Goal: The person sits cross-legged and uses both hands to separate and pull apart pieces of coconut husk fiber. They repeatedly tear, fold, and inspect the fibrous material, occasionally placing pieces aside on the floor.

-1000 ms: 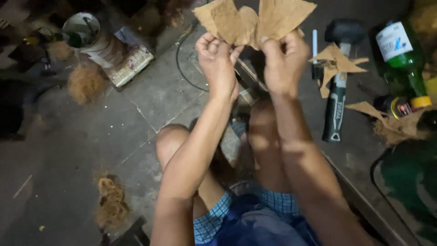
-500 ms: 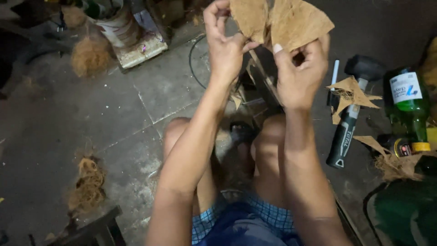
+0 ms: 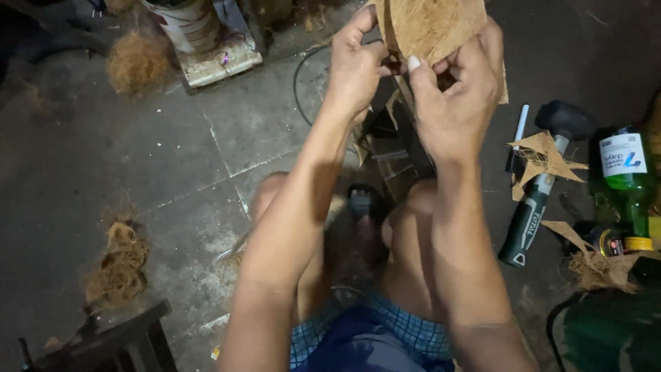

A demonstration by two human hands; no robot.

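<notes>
Both my hands are raised in front of me at the top of the view, pinching a brown fibrous sheet of coconut husk (image 3: 434, 24). My left hand (image 3: 354, 65) grips its left lower edge with thumb and fingers. My right hand (image 3: 458, 96) holds the lower right part, thumb pressed on the sheet. The top of the sheet is cut off by the frame. My bare knees and blue checked shorts (image 3: 375, 337) show below.
A rubber mallet (image 3: 544, 182) with a black and green handle lies on the concrete floor at right, cut husk pieces (image 3: 544, 158) on it. A green glass bottle (image 3: 623, 182) lies further right. Fibre clumps (image 3: 117, 258) (image 3: 138, 62), a bucket on a board (image 3: 186, 24) and a dark cable (image 3: 299, 76) lie left.
My hands and the husk sheet have risen toward the top of the view and come closer to the camera. The floor items have slid down and right in the view.
</notes>
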